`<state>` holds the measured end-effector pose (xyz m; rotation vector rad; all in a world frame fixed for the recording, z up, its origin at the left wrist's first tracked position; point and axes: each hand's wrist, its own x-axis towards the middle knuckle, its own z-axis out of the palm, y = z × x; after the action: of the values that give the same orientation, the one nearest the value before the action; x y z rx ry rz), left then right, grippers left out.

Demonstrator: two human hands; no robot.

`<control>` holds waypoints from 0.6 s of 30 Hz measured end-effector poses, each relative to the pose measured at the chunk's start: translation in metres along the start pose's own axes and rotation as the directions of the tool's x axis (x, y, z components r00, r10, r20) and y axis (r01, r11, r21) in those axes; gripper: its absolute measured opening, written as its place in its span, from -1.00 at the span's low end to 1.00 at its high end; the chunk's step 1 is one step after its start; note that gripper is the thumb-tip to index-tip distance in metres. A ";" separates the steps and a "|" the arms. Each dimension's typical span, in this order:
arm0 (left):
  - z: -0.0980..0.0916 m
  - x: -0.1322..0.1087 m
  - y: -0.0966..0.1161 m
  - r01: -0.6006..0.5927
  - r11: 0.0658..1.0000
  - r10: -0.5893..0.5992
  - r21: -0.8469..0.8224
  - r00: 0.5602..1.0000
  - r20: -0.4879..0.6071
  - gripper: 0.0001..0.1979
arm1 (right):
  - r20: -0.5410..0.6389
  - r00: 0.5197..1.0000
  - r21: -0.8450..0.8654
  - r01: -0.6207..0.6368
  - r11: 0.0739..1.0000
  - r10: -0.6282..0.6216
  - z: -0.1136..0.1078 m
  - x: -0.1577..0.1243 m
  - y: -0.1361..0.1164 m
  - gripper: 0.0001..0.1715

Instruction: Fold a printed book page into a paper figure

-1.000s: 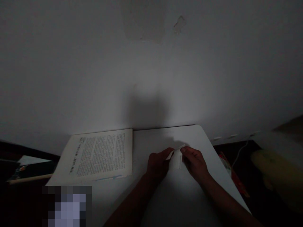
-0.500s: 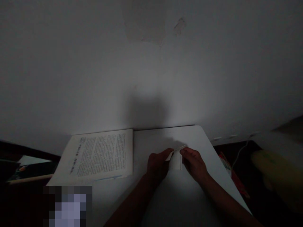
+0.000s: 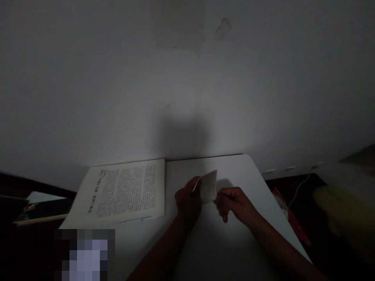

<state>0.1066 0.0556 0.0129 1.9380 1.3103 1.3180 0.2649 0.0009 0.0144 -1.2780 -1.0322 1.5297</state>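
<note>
While our left hand (image 3: 189,200) pinches the left edge of the paper (image 3: 208,186), our right hand (image 3: 234,203) is closed on its lower right corner, as far as the dim light shows. The paper stands between both hands, above the table (image 3: 231,249), its long axis nearly upright, nearer the left hand. An open book (image 3: 125,193) lies apart to the left.
</note>
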 end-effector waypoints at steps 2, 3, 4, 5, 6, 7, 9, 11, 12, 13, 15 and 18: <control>-0.001 0.004 0.002 0.167 0.985 -0.167 -0.043 0.986 0.017 -0.68 | -0.040 0.999 -0.008 0.028 1.000 -0.029 -0.004 0.001 0.001 -0.68; -0.002 0.007 0.003 0.219 0.974 -0.217 -0.063 0.975 0.045 -0.67 | -0.072 0.996 0.008 0.061 0.998 -0.061 -0.006 0.002 0.002 -0.67; -0.002 0.009 0.003 0.252 0.964 -0.245 -0.081 0.965 0.090 -0.66 | -0.113 0.988 0.030 0.106 0.994 -0.102 -0.009 0.003 0.003 -0.65; -0.003 0.011 0.004 0.269 0.958 -0.254 -0.097 0.957 0.142 -0.65 | -0.158 0.976 0.046 0.157 0.987 -0.148 -0.012 0.004 0.004 -0.64; -0.003 0.013 0.004 0.275 0.955 -0.250 -0.112 0.948 0.197 -0.65 | -0.200 0.961 0.047 0.205 0.978 -0.191 -0.014 0.005 0.004 -0.63; -0.003 0.015 0.005 0.275 0.953 -0.237 -0.125 0.937 0.258 -0.65 | -0.233 0.944 0.026 0.245 0.969 -0.233 -0.016 0.005 0.004 -0.62; -0.002 0.018 0.006 0.256 0.956 -0.187 -0.144 0.908 0.376 -0.66 | -0.272 0.916 -0.072 0.288 0.955 -0.297 -0.017 0.006 0.002 -0.63; -0.002 0.020 0.006 0.207 0.965 -0.104 -0.162 0.867 0.487 -0.69 | -0.283 0.902 -0.194 0.279 0.941 -0.326 -0.015 0.005 -0.001 -0.68; -0.002 0.020 0.006 0.178 0.969 -0.061 -0.169 0.842 0.536 -0.70 | -0.280 0.901 -0.246 0.267 0.932 -0.332 -0.014 0.005 -0.002 -0.71; -0.002 0.020 0.006 0.153 0.973 -0.026 -0.172 0.814 0.580 -0.70 | -0.272 0.902 -0.287 0.257 0.923 -0.335 -0.012 0.004 -0.003 -0.74; -0.002 0.020 0.004 0.133 0.980 -0.012 -0.149 0.783 0.622 -0.72 | -0.244 0.912 -0.328 0.243 0.913 -0.330 -0.010 0.004 -0.003 -0.79; -0.001 0.019 -0.002 0.194 0.977 -0.112 -0.091 0.825 0.553 -0.71 | -0.260 0.915 -0.332 0.216 0.918 -0.309 -0.010 0.004 0.000 -0.77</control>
<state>0.1066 0.0728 0.0204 1.8665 1.0200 0.6745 0.2744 0.0052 0.0120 -1.4580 -1.2014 0.9548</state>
